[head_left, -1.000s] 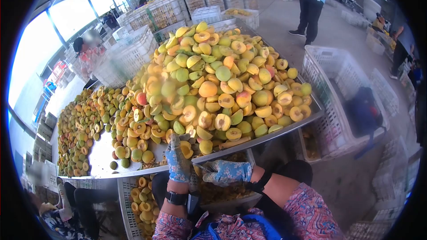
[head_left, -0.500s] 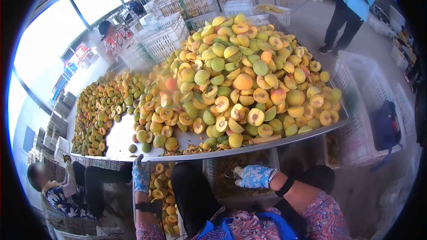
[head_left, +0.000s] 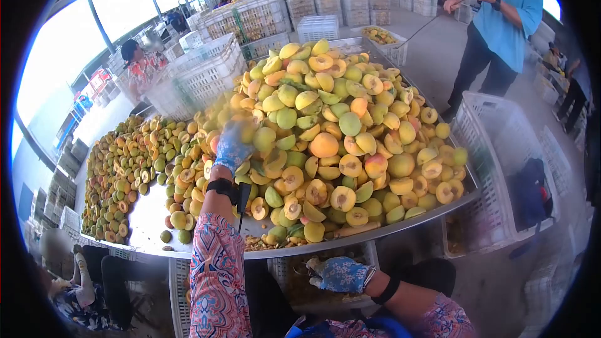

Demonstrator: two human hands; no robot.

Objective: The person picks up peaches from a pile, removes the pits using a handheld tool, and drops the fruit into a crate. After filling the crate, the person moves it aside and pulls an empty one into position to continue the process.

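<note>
A large heap of yellow-green fruit (head_left: 350, 125), many pieces halved with pits showing, lies on a metal table (head_left: 147, 213). My left hand (head_left: 235, 144), in a blue flowered glove, reaches into the left side of the heap; its fingertips are blurred among the fruit. Below the table's front edge, my right hand (head_left: 341, 274), in a matching glove, is closed with fingers curled over a crate (head_left: 372, 253) of fruit scraps. Something small and thin shows at its fingertips, too small to make out.
White crates (head_left: 206, 75) stand behind the table, and a tall white crate (head_left: 501, 150) stands at the right. A person in blue (head_left: 507, 31) holds a long thin rod at the back right. Other people sit at the left.
My left hand has moved up and forward from the table's front edge into the heap. My right hand stays low beneath the edge. The view has shifted slightly.
</note>
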